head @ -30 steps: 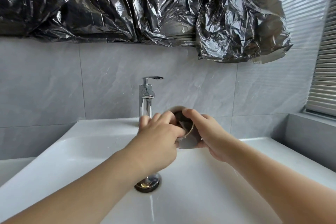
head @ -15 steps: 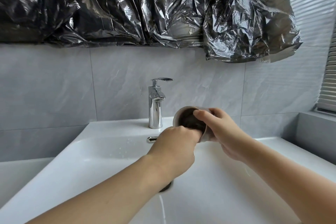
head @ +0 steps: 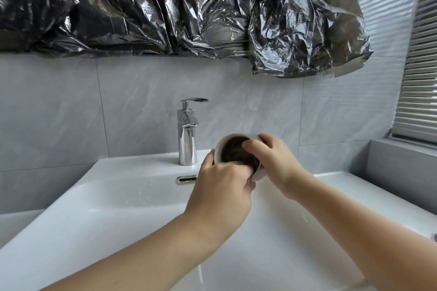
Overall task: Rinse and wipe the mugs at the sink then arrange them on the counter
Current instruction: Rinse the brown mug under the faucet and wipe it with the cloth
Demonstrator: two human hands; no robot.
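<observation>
1. Mug (head: 218,149) tilted above sink (head: 123,196), right of tap (head: 187,132)
2. Right hand (head: 274,160) gripping rim; fingers inside
3. Left hand (head: 221,194) curled around near side; fingertips inside

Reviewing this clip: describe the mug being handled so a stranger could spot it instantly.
Start at the white ceramic sink and its upright chrome tap. Just right of the tap, held above the basin between the left hand and right hand, is the small pale mug with a dark brown inside. It is tipped, mouth toward the camera, and the only cup visible.
</observation>
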